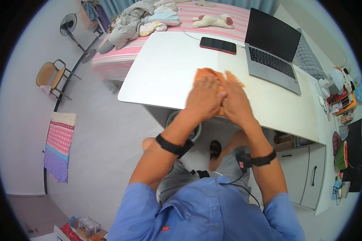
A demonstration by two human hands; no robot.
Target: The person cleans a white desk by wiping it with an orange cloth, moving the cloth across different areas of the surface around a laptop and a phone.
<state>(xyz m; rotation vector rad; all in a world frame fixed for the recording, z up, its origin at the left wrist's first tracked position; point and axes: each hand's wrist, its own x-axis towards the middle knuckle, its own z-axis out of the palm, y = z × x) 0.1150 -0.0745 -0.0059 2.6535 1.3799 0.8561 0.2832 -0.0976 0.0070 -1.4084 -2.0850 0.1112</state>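
An orange cloth (204,72), bunched and folded, lies on the white desk (163,69) close to its front edge. My left hand (203,98) rests palm down over the left part of the cloth, its fingers pointing away from me. Against it, my right hand (236,101) holds the right part, where a frayed corner sticks out past the fingers. The thumbs come together over the middle. Much of the cloth is hidden under both hands, and they look slightly blurred.
An open laptop (271,61) stands at the desk's right, with a smartphone (217,45) on a cable behind the cloth. A white lamp (335,79) is farther right. Below the desk are a bin (197,134) and a cabinet (292,171). A bed (117,61) lies beyond.
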